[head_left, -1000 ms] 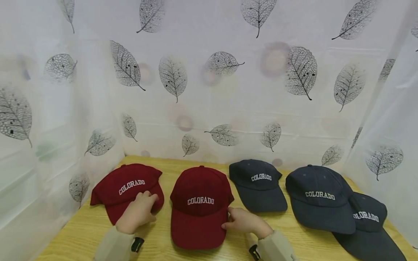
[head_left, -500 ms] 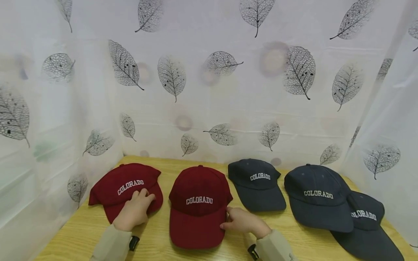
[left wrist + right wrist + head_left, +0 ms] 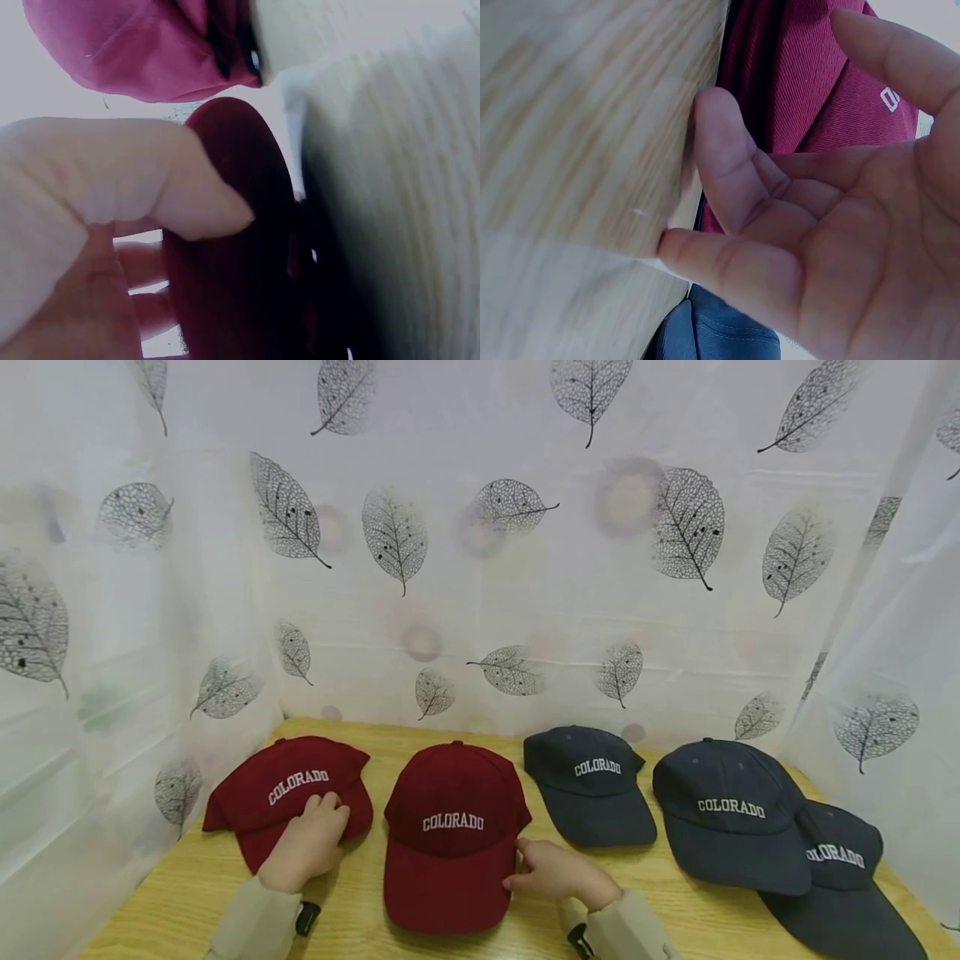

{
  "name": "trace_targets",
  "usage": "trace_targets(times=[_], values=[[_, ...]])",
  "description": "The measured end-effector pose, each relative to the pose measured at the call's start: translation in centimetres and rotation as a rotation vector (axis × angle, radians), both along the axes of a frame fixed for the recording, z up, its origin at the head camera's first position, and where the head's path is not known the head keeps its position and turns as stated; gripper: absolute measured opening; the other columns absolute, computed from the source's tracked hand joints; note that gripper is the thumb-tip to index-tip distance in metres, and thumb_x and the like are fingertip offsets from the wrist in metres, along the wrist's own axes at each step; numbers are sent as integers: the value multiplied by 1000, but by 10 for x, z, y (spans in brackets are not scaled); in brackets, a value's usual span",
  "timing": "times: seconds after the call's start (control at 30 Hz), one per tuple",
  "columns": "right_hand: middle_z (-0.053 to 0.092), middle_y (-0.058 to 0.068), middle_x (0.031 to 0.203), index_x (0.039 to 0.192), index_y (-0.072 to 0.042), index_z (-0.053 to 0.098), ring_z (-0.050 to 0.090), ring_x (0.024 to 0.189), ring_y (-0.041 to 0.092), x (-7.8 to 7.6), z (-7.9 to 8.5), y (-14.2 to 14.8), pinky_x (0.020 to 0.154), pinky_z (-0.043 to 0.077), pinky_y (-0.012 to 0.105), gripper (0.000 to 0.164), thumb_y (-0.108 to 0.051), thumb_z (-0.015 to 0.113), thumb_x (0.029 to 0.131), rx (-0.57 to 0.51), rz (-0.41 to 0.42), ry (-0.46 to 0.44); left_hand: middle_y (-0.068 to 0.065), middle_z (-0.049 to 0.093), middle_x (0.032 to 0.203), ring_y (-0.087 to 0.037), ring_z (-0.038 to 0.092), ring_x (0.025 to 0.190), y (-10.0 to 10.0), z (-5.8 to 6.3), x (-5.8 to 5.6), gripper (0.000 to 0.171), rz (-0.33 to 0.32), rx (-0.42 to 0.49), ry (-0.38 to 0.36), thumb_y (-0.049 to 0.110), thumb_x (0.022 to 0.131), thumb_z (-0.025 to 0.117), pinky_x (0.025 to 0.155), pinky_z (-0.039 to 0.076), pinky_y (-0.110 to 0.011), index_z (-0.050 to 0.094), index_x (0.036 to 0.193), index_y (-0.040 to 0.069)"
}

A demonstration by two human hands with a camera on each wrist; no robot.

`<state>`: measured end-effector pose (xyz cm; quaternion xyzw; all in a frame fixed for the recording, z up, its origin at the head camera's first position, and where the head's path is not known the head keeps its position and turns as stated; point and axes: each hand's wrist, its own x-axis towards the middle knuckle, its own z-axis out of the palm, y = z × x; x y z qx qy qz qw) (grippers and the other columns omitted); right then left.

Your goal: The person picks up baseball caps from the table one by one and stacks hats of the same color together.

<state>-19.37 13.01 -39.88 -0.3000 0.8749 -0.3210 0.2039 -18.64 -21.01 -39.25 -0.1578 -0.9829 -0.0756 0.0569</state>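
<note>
A red baseball cap lettered COLORADO lies tilted at the left of the wooden table. My left hand pinches its brim, the thumb on one face and the fingers behind, as the left wrist view shows. Beside it a second red cap sits with its brim towards me and its lettering upright. At its right edge is my right hand, thumb and fingertips against or very near the cap. The right wrist view shows those fingers loosely bent and spread, with nothing gripped between them.
Three dark navy caps stand to the right: one at the back, one nearer the right, and one partly beneath that. A translucent curtain with leaf prints encloses the table behind and at both sides.
The middle red cap has shifted slightly left, with my right hand staying at its edge. My left hand has moved a little left and settled on the left cap's brim. The navy caps stay put.
</note>
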Motion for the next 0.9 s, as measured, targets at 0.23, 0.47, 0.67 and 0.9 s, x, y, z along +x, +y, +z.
trace_targets(times=[0.23,0.47,0.67,0.9], values=[[44,-8,56,115,11,44,34,47,5,0,0,1,48,27,21,52,-25,62,82,12,-3,13,-17,53,103,-35,47,95,2,12,6,30,97,-30,148,12,80,59,62,44,-48,61,109,5],[47,-7,58,118,13,42,38,49,6,1,-1,1,49,29,23,56,-25,62,82,17,-9,15,-16,59,105,-36,53,93,2,27,9,32,197,13,287,-1,82,49,63,44,-49,64,109,10],[47,-7,59,119,13,42,38,50,6,1,-2,1,49,30,23,56,-25,62,82,15,-7,11,-9,64,102,-32,57,88,1,35,12,35,213,70,466,-5,77,49,61,45,-46,65,105,9],[45,-7,57,120,13,42,36,48,6,1,-2,1,48,28,22,57,-25,61,83,3,-6,9,-8,66,92,-30,58,77,4,42,13,37,119,153,757,-11,69,49,53,42,-41,67,97,7]])
